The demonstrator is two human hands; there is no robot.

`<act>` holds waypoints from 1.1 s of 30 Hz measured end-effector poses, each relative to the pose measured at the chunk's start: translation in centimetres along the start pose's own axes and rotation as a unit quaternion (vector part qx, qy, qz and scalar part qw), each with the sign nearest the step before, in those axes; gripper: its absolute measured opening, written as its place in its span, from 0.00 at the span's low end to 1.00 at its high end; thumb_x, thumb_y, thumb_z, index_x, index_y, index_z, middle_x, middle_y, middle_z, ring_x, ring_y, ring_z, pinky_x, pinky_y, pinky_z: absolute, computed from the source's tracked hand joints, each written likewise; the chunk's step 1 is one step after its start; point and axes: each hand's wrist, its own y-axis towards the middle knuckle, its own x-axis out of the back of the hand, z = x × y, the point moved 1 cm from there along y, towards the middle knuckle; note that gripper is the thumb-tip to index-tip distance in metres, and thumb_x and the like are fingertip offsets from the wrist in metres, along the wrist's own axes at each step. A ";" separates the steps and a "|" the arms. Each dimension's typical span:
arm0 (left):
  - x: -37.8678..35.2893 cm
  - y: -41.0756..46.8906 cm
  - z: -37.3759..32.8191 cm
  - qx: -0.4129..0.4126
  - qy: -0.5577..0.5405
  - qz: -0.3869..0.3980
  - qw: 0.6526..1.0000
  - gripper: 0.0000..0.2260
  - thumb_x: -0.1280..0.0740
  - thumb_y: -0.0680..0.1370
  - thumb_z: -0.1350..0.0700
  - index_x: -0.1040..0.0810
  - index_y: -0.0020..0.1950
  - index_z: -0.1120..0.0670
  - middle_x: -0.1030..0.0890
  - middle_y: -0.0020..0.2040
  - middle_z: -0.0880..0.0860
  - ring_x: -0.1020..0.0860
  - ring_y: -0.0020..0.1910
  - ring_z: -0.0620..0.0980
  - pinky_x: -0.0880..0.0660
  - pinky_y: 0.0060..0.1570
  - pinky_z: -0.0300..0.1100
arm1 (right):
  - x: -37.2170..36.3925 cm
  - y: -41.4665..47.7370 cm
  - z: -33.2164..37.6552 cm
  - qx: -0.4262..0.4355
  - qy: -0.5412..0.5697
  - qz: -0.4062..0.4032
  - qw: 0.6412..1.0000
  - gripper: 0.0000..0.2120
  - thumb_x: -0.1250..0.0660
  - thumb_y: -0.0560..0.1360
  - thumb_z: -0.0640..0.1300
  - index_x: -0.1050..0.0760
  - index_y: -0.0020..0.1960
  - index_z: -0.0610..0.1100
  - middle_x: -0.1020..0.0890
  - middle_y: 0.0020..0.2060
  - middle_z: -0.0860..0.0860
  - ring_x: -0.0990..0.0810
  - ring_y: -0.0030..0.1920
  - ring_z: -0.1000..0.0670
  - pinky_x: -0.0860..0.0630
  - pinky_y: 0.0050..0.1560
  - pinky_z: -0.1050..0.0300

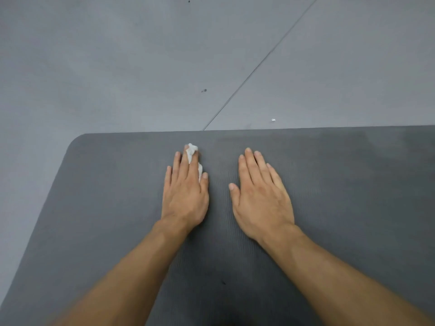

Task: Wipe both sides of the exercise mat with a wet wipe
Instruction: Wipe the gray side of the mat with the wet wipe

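Observation:
A dark grey exercise mat lies flat on the floor and fills the lower half of the view; its rounded far-left corner shows. My left hand lies palm down on the mat near the far edge, fingers straight, pressing a crumpled white wet wipe. The wipe pokes out between and beyond the fingertips and beside the index finger. My right hand rests flat on the mat just to the right, fingers straight, holding nothing. A darker patch shows on the mat's far right.
Beyond the mat is a grey floor with a thin diagonal seam. A small dark speck and a tiny white scrap lie on the floor near the mat's far edge.

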 end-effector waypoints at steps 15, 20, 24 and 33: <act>1.7 0.3 7.4 0.087 -0.011 -0.019 0.996 0.27 0.51 0.87 0.48 0.54 0.85 0.47 0.53 0.85 0.45 0.57 0.84 0.47 0.60 0.81 0.49 | -0.6 1.0 1.8 0.015 0.013 0.018 1.000 0.31 0.60 0.85 0.53 0.53 0.84 0.40 0.51 0.84 0.45 0.54 0.84 0.47 0.52 0.83 0.47; 1.1 -0.1 7.2 0.086 0.015 -0.042 0.995 0.27 0.54 0.86 0.47 0.55 0.85 0.47 0.54 0.85 0.44 0.57 0.83 0.46 0.60 0.81 0.49 | -0.6 1.0 2.0 0.016 0.008 0.018 1.000 0.31 0.60 0.85 0.53 0.51 0.84 0.39 0.49 0.84 0.44 0.52 0.84 0.46 0.51 0.83 0.47; 1.1 0.1 7.4 0.079 0.023 -0.031 0.996 0.26 0.54 0.87 0.47 0.54 0.85 0.47 0.53 0.85 0.44 0.58 0.83 0.46 0.60 0.82 0.50 | -0.8 1.5 2.6 0.022 0.007 0.013 1.000 0.31 0.55 0.84 0.52 0.46 0.83 0.38 0.45 0.83 0.43 0.47 0.83 0.44 0.49 0.82 0.47; 1.3 0.2 7.3 0.103 0.016 -0.041 0.994 0.29 0.61 0.83 0.42 0.55 0.85 0.44 0.55 0.84 0.41 0.60 0.83 0.42 0.61 0.81 0.51 | -1.4 8.0 6.1 0.174 -0.029 0.070 0.982 0.33 0.60 0.84 0.55 0.51 0.84 0.40 0.49 0.84 0.45 0.52 0.84 0.48 0.58 0.82 0.51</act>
